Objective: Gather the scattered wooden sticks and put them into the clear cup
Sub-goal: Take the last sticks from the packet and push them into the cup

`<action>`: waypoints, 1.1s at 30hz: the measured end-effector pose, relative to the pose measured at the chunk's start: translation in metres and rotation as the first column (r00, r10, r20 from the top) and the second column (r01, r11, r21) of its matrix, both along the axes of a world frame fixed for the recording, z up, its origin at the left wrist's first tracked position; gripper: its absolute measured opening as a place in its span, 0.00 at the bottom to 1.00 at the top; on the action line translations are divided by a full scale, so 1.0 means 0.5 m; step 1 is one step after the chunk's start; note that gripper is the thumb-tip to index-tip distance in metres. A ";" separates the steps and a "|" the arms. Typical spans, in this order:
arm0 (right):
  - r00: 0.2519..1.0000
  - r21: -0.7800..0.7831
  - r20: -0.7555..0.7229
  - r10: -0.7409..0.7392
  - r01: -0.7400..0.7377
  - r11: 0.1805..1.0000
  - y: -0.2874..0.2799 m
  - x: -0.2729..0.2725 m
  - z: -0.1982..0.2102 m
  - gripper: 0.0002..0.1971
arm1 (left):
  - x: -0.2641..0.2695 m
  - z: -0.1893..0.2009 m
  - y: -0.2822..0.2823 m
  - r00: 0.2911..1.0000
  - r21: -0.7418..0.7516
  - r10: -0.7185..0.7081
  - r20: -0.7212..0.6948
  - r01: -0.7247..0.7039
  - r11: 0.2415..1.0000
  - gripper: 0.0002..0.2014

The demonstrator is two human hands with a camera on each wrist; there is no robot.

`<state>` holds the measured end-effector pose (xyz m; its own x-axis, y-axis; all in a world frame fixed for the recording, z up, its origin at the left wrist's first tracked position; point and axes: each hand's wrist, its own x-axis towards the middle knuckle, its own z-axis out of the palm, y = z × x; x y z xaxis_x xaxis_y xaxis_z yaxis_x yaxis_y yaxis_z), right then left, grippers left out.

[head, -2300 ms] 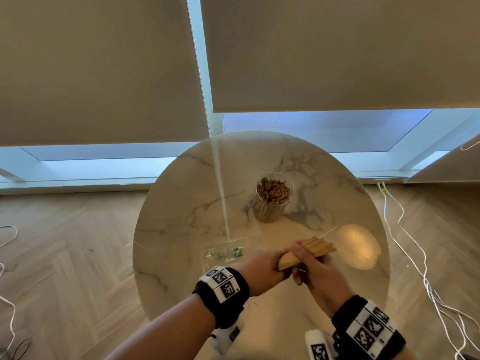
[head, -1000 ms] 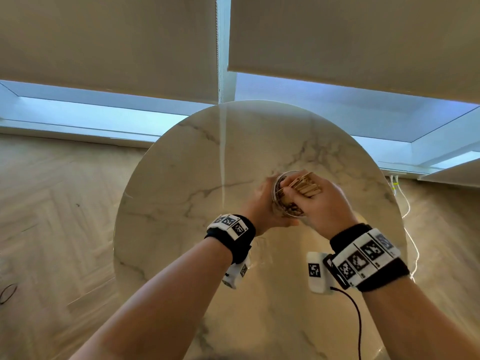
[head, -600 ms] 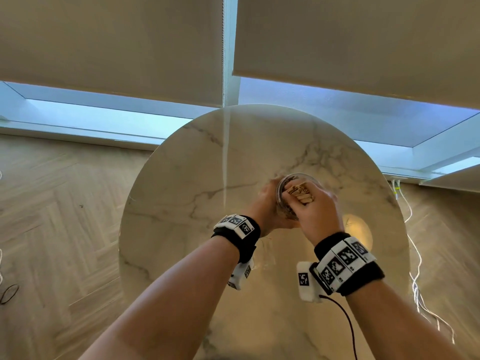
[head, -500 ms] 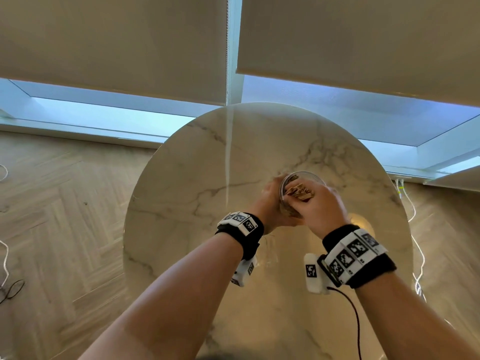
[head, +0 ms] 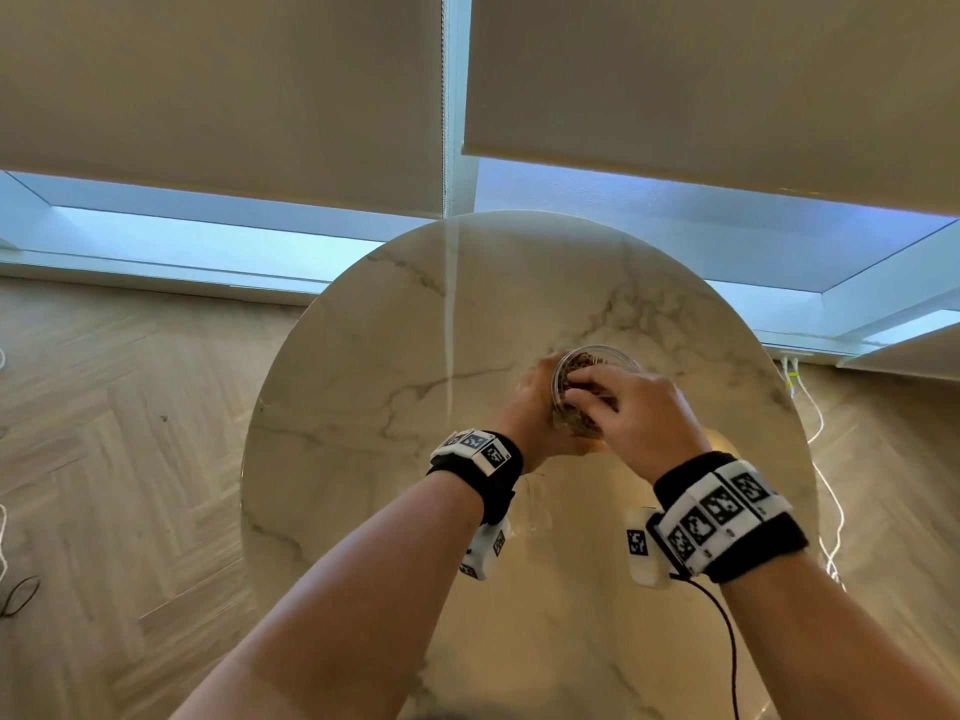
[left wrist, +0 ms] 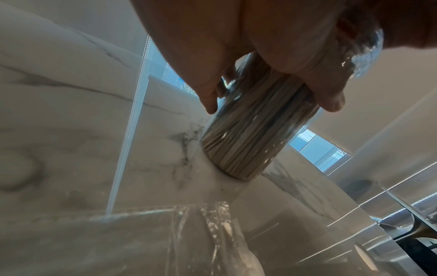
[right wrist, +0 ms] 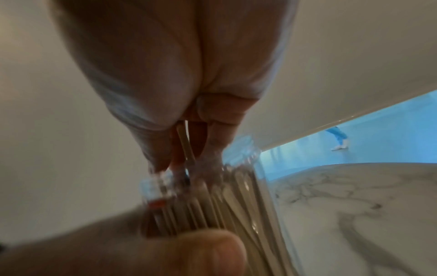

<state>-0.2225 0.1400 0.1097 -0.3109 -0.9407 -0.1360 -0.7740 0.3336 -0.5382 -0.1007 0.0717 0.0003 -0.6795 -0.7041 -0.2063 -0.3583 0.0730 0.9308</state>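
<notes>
The clear cup (head: 615, 354) stands on the round marble table (head: 389, 356), tilted toward me and packed with wooden sticks (left wrist: 250, 138). My left hand (head: 530, 407) wraps round the cup's upper wall, fingers on one side and thumb on the other. My right hand (head: 592, 384) hovers over the cup's mouth with its fingertips dipped inside. In the right wrist view those fingers (right wrist: 220, 134) pinch the tops of a few sticks (right wrist: 185, 145) just above the rim. The cup's base (left wrist: 236, 168) touches the tabletop.
A crumpled clear plastic bag (left wrist: 205, 224) lies on the table between the cup and me. White cables (head: 826, 491) trail on the wooden floor to the right. A black cable (head: 727, 641) hangs from my right wrist. Lowered blinds (head: 234, 96) hang behind the table.
Both hands carried the stick bundle from the table's front to the cup. The left hand took hold of the cup, and the right hand has pushed the bundle down into it.
</notes>
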 end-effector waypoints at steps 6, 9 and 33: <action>0.998 0.009 -0.064 -0.007 0.007 1.000 0.011 -0.005 -0.009 0.05 | -0.001 0.002 0.002 1.000 0.003 0.013 0.004 -0.013 1.000 0.55; 0.994 -0.039 -0.109 -0.023 0.019 0.999 0.000 -0.009 -0.011 0.06 | 0.000 -0.002 0.003 1.000 0.006 0.015 -0.006 -0.015 1.000 0.55; 0.972 -0.027 -0.231 -0.048 0.043 0.999 -0.041 0.005 -0.021 0.07 | 0.001 0.016 0.006 0.999 0.009 0.009 -0.040 -0.009 1.000 0.53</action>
<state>-0.2199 0.1193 0.0994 -0.3745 -0.9265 -0.0354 -0.8626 0.3622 -0.3533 -0.1001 0.0746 0.0081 -0.6809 -0.7086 -0.1852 -0.3212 0.0616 0.9450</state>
